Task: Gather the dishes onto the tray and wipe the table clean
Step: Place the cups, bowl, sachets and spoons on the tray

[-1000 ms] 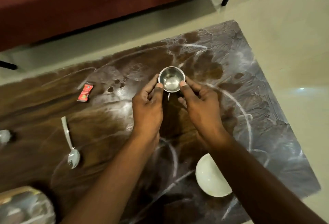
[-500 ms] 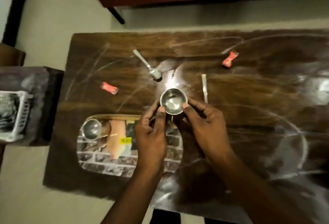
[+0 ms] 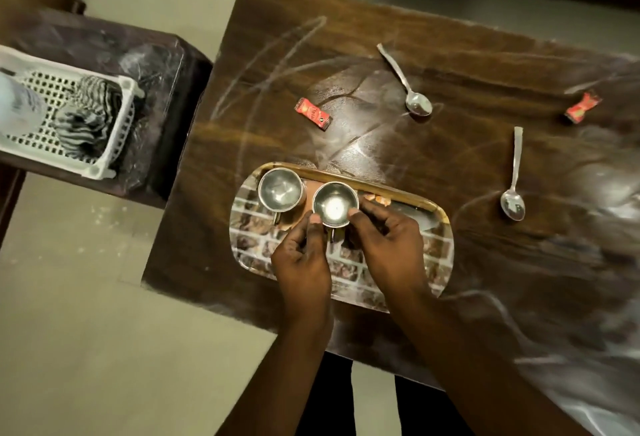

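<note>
A steel cup (image 3: 335,204) is pinched at its rim by my left hand (image 3: 302,259) and my right hand (image 3: 388,247), over the oval tray (image 3: 438,238) with a brick-pattern picture. I cannot tell whether the cup touches the tray. Another steel cup (image 3: 280,189) stands on the tray just to its left. Two steel spoons lie on the dark wooden table (image 3: 277,65): a spoon (image 3: 408,84) at the back and a spoon (image 3: 514,179) to the right of the tray. White smears streak the tabletop.
Two red wrappers lie on the table: a wrapper (image 3: 313,113) behind the tray and a wrapper (image 3: 583,108) at the far right. A white plastic basket (image 3: 110,137) with a striped cloth (image 3: 88,117) sits on a side stand to the left.
Both hands have carried the steel cup leftward from the middle of the table to above the tray, next to the other cup. The camera view has swung left with them.
</note>
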Demonstrator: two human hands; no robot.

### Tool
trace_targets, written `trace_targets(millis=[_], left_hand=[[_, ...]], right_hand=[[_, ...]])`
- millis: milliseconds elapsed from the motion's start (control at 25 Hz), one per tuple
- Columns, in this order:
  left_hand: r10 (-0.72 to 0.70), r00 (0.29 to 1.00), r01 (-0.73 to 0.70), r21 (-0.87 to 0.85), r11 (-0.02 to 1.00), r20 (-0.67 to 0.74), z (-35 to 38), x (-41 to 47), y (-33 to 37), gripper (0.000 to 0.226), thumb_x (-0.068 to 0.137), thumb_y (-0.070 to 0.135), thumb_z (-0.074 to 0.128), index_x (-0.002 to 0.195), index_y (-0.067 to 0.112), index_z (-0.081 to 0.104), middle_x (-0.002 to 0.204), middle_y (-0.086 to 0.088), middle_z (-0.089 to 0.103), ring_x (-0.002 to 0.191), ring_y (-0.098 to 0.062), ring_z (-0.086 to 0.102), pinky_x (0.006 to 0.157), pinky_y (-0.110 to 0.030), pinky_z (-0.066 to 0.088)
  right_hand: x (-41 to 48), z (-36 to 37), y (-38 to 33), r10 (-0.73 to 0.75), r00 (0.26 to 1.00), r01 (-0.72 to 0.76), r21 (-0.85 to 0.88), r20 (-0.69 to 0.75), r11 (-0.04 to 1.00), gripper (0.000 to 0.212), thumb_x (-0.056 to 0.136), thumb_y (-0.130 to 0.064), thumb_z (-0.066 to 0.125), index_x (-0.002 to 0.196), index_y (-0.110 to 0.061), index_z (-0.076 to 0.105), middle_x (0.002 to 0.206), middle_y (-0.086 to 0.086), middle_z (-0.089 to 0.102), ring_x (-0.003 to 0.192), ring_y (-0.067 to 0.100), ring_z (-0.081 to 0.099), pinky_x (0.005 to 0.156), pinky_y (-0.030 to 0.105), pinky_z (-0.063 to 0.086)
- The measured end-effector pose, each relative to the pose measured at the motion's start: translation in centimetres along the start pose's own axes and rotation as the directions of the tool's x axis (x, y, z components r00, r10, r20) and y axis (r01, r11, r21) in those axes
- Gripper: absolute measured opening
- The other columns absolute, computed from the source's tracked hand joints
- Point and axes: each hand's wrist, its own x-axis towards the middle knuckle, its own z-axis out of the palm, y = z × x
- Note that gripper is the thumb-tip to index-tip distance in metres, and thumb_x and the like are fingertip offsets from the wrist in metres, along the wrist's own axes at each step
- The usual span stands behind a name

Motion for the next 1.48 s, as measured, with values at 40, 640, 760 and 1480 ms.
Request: trace_targets(millis=[40,640,760,1480], left_hand=[[-0.013,1.000,0.013,-0.013,1.000,-0.009,0.1,0.3,-0.2,0.028,0.110,0.019,0.061,0.131,0.007,0.076,0.123,-0.008,0.082,0.123,-0.024,0.076,0.111,-0.054,0.057],[-0.047,0.998,0.047,-0.004,0.999,-0.050,0.2,1.5,-0.5,0.029,0.108,0.027,0.065,0.124,0.008,0.080,0.116,-0.009,0.084,0.117,-0.025,0.078,0.109,-0.051,0.059],[-0.053,0.996,0.053,-0.007,0.999,-0.074,-0.3,0.3,0.5,0.026,0.107,0.024,0.065,0.121,0.008,0.080,0.114,-0.010,0.084,0.113,-0.028,0.079,0.096,-0.042,0.064],[-0.370,0.632,-0.232,0.622,0.748,0.681,19.1,-21.0,-8.0,0.032,0.102,0.021,0.072,0.130,0.036,0.071,0.124,0.020,0.075,0.108,0.010,0.071,0.098,-0.022,0.058]], right_hand=[[0.1,0.1,0.0,0.004,1.000,-0.004,-0.011,-0.003,1.000,0.053,0.083,-0.056,0.069,0.127,-0.027,0.078,0.102,-0.004,0.083,0.094,0.021,0.079,0.091,0.054,0.063],[0.3,1.2,0.6,0.031,0.998,-0.028,0.065,-0.046,0.998,0.039,0.099,-0.026,0.074,0.137,-0.015,0.072,0.123,-0.003,0.079,0.113,0.013,0.076,0.102,0.048,0.061],[-0.4,0.9,0.0,0.049,0.999,-0.047,0.081,-0.021,0.996,0.044,0.100,-0.023,0.074,0.142,-0.014,0.067,0.130,-0.002,0.076,0.115,0.009,0.074,0.103,0.044,0.060],[-9.8,-41.0,4.1,-0.040,0.774,-0.089,-0.170,-0.632,0.981,0.021,0.099,-0.028,0.074,0.120,-0.030,0.077,0.108,-0.015,0.079,0.103,0.008,0.074,0.093,0.031,0.060]])
